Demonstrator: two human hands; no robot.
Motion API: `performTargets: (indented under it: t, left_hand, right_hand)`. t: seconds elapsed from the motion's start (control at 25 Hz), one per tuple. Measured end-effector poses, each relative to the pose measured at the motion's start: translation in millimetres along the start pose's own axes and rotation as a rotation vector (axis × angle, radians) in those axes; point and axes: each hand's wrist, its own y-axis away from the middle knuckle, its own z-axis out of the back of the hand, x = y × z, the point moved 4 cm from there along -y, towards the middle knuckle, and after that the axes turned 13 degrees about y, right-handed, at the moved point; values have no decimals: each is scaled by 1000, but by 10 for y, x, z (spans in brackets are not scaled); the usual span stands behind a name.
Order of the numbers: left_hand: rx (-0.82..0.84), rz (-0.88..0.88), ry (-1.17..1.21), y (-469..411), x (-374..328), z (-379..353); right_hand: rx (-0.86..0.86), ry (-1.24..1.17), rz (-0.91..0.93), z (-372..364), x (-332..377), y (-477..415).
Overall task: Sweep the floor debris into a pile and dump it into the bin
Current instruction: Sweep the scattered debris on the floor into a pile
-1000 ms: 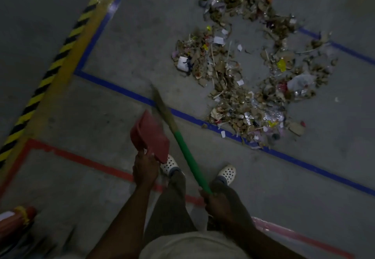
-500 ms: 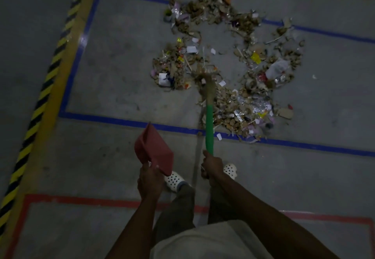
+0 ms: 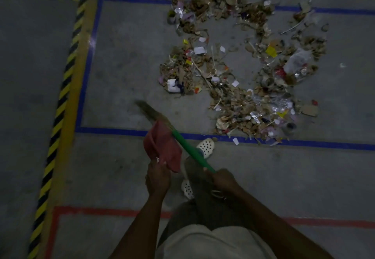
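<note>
A person's right hand (image 3: 222, 179) wraps the stiff green broom (image 3: 190, 151) at its near end, left hand (image 3: 157, 179) gripping a red dustpan (image 3: 162, 147), before light, loose, likely scatter-prone debris (image 3: 243, 106).

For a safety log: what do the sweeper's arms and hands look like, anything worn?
Both forearms are bare, with no sleeves in view. Neither the left hand nor the right hand wears a glove. A small pale loop shows near the right wrist, too dim to identify.
</note>
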Motion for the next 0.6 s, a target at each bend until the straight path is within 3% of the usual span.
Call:
performTargets:
  t: [0.16,0.36,0.48,0.6]
  left_hand:
    - [29,-20,-44,-475,-73,-28]
    - [20,-49,-51,-973,-442,-63]
    - [22,-87,-36,-1098,-698,-98]
    - [54,-81,-15,-1078,-934,-78]
  right_hand:
    - [-55,47,-20,247,568,-725]
    - [-107,-383,-153,418,621,-1735]
    - [-154,-579,-213,745,981,-1624]
    - [-160,-583,-184,814,1162,-1181]
